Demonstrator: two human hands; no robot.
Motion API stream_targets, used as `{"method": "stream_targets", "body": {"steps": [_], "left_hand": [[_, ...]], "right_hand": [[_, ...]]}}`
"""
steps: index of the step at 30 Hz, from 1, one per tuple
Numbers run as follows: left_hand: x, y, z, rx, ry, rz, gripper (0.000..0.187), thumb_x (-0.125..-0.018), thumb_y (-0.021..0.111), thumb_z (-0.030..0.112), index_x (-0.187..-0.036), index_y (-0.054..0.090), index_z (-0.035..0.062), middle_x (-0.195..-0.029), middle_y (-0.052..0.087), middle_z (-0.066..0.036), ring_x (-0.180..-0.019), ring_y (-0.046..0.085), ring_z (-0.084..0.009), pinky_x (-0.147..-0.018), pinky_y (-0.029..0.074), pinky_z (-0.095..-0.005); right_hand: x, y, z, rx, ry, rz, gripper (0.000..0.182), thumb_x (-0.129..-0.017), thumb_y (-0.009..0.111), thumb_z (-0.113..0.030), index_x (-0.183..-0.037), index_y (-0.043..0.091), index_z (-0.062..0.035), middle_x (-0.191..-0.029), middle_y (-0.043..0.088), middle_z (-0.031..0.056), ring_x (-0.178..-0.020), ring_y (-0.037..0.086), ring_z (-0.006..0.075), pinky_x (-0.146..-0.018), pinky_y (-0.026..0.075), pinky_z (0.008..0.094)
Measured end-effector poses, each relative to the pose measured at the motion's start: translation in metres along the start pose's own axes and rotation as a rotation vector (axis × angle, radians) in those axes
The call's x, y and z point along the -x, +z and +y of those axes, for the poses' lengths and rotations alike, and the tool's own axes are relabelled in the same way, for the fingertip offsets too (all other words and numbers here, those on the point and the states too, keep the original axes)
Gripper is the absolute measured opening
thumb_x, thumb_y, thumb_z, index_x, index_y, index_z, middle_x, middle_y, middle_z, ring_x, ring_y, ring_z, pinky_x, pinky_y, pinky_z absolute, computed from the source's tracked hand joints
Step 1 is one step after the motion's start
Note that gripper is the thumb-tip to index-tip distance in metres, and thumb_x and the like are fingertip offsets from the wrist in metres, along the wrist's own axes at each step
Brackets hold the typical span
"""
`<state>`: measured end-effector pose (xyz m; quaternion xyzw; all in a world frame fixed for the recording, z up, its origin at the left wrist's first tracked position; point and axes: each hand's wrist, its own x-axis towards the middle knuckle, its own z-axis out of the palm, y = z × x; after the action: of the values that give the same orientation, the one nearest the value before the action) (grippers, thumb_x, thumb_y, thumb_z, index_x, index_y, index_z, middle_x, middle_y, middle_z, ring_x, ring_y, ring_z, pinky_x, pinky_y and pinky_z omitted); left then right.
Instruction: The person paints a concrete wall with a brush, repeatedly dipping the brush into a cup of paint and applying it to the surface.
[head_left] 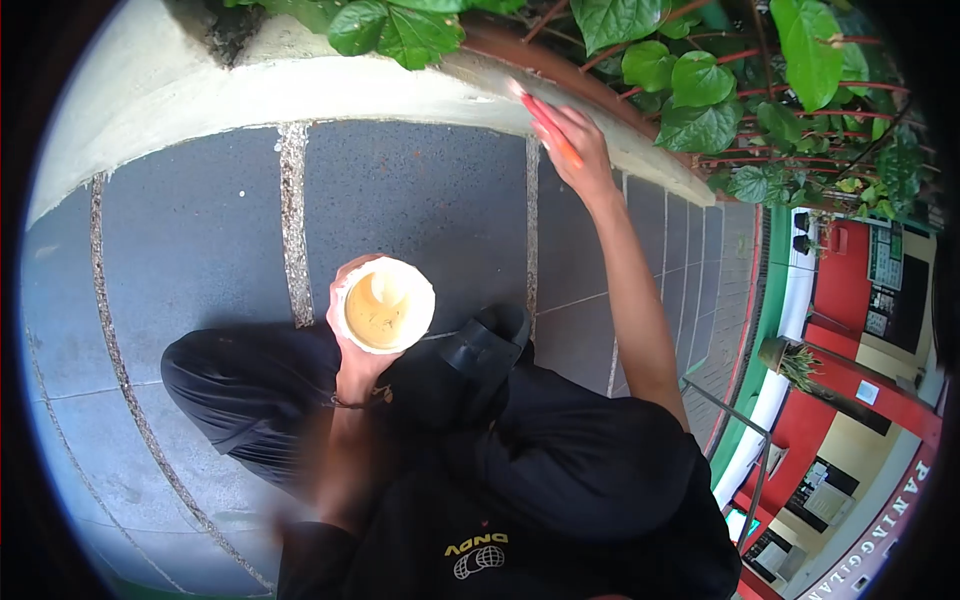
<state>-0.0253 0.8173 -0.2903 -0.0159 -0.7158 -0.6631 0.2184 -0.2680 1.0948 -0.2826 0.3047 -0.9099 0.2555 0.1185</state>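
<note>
My left hand (pixel 352 358) is wrapped round a white cup (pixel 428 298), held upright over my lap. Cream-yellow paint (pixel 372 322) sits inside it, with a paler patch on top. Out to the far right, my right hand (pixel 582 148) grips a paintbrush (pixel 545 120) by its red-orange handle. The pale bristles are right at the low cream-coloured wall (pixel 400 92), just under its top edge. My fingers are closed along the handle.
Leafy green plants (pixel 690 85) hang over the wall's top. Grey floor tiles (pixel 420 190) with pebbled strips run beneath me. My crossed legs (pixel 590 450) in dark trousers and a black sandal (pixel 485 345) lie below the cup. A red and cream building (pixel 840 250) stands to the right.
</note>
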Motion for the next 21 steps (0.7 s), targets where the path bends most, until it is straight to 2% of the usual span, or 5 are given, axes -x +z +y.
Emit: {"method": "stream_targets", "body": {"steps": [4,7,9,15,21], "left_hand": [[-0.017,-0.015,0.014,-0.003,-0.022,0.049,0.062,-0.060,0.088,0.013,-0.114,0.058,0.0026,-0.113,0.063,-0.016,-0.102,0.063,-0.0288,-0.087,0.052,-0.0380],[-0.042,-0.036,0.035,-0.039,0.128,-0.133,0.060,-0.058,0.087,0.018,-0.109,0.060,0.0024,-0.107,0.065,-0.015,-0.098,0.063,-0.0328,-0.085,0.050,-0.0409],[-0.058,-0.051,0.039,-0.038,0.164,-0.145,0.060,-0.058,0.086,0.020,-0.109,0.060,0.0025,-0.106,0.065,-0.014,-0.097,0.063,-0.0322,-0.085,0.049,-0.0407],[-0.084,-0.087,0.021,-0.119,0.241,-0.275,0.067,-0.055,0.087,0.022,-0.111,0.057,-0.0001,-0.109,0.062,-0.017,-0.097,0.061,-0.0360,-0.087,0.049,-0.0430],[-0.095,-0.090,0.018,-0.405,0.142,-0.021,0.060,-0.060,0.084,0.015,-0.113,0.059,0.0037,-0.111,0.062,-0.013,-0.103,0.059,-0.0337,-0.091,0.045,-0.0417]], "right_hand": [[0.106,-0.030,0.125,0.183,0.520,-0.163,0.029,-0.088,0.069,-0.023,-0.111,0.068,-0.0059,-0.095,0.068,0.0189,-0.088,0.064,0.0377,-0.077,0.051,0.0445],[0.140,-0.080,0.104,-0.096,0.805,-0.162,0.043,-0.090,0.070,-0.033,-0.120,0.064,-0.0024,-0.096,0.070,0.0096,-0.069,0.070,0.0146,-0.055,0.051,0.0279],[0.119,-0.111,0.037,-0.192,0.973,-0.121,0.045,-0.092,0.069,-0.033,-0.125,0.061,-0.0035,-0.099,0.070,0.0080,-0.072,0.070,0.0147,-0.051,0.050,0.0240],[0.011,-0.162,-0.137,-0.408,0.634,-0.315,0.041,-0.097,0.063,-0.021,-0.129,0.056,0.0033,-0.094,0.070,0.0094,-0.070,0.068,0.0121,-0.049,0.046,0.0200],[-0.067,-0.111,-0.288,-0.401,0.380,-0.403,0.031,-0.091,0.070,-0.015,-0.118,0.066,-0.0004,-0.093,0.071,0.0078,-0.071,0.067,0.0109,-0.056,0.052,0.0218]]}}
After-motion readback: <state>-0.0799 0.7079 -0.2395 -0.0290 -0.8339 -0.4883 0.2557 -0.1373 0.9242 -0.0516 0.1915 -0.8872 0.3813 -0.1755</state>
